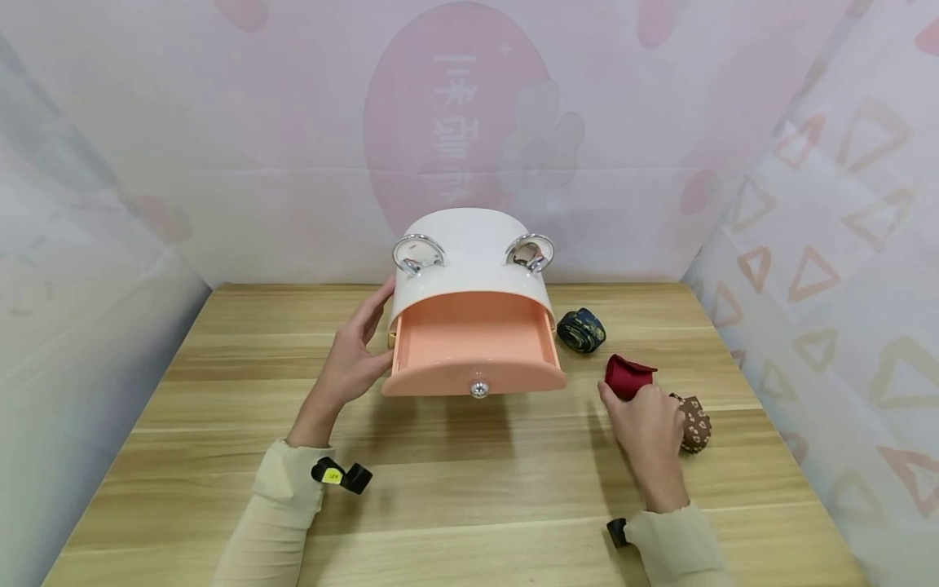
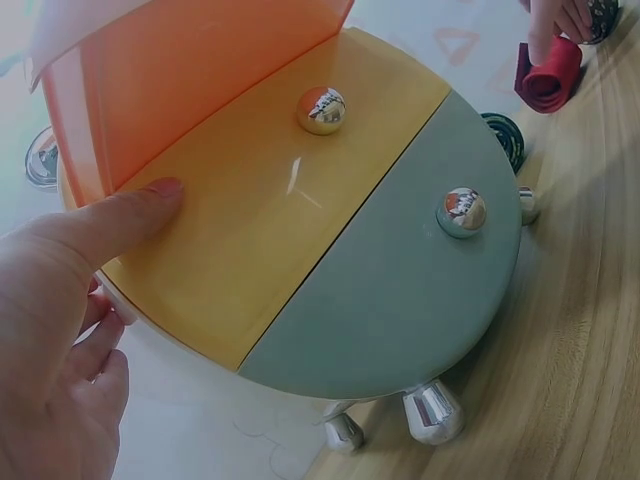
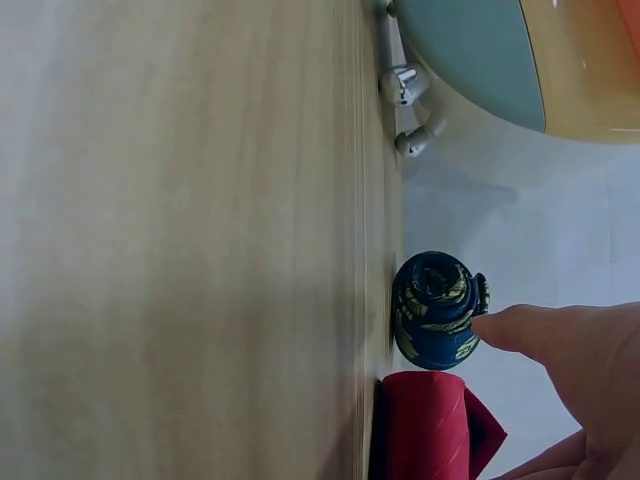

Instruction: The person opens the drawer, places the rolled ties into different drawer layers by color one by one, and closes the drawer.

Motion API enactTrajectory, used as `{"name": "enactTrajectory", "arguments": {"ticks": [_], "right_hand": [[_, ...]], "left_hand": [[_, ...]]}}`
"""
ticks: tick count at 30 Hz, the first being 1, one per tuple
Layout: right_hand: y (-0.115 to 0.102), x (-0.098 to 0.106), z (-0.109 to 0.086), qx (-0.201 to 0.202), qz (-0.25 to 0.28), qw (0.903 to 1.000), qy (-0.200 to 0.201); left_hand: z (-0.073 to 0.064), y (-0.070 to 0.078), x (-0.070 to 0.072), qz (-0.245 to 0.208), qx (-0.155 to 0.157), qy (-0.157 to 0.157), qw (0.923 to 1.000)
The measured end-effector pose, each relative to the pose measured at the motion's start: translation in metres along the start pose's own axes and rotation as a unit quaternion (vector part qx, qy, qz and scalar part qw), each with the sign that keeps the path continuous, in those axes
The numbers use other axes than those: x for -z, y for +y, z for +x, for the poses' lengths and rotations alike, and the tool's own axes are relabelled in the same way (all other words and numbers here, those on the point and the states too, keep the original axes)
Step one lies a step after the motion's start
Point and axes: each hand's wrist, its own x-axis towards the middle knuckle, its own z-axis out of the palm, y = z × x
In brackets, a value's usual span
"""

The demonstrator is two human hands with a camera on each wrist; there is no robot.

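A round white storage box (image 1: 469, 232) with chrome ear-like loops has its top orange drawer (image 1: 473, 377) pulled out. My left hand (image 1: 348, 359) holds the box at its left side; in the left wrist view the thumb rests on the yellow drawer front (image 2: 265, 215), and the other fingers lie behind the edge. On the right, my right hand (image 1: 649, 428) is at a rolled red necktie (image 1: 628, 377), its thumb and fingers spread about the roll. In the right wrist view the thumb is straight and apart from the red necktie (image 3: 425, 425).
A rolled dark blue patterned necktie (image 1: 582, 330) lies beside the box. A rolled brown patterned necktie (image 1: 694, 424) lies right of the right hand. Below the yellow drawer is a grey-green drawer front (image 2: 390, 270). The box stands on metal feet (image 2: 433, 412) on the wooden table (image 1: 455, 522).
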Motion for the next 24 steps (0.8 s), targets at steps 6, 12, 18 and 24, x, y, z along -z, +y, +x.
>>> {"name": "enactTrajectory", "arguments": {"ticks": [6,12,18,24], "right_hand": [[0.001,-0.005,0.008,-0.002,0.003,0.9998,0.019],[0.006,-0.007,0.011,-0.015,0.004,0.9999,-0.003],[0.013,-0.008,0.016,-0.025,0.016,0.9991,-0.032],[0.018,-0.004,0.018,-0.040,0.029,0.9972,-0.057]], "left_hand": [[0.001,0.000,-0.002,-0.003,-0.002,0.001,1.0000],[0.001,-0.001,-0.003,-0.010,-0.004,0.000,0.9999],[0.000,0.000,-0.004,-0.005,-0.003,0.004,1.0000],[0.000,0.001,-0.004,-0.004,-0.004,0.001,1.0000]]}}
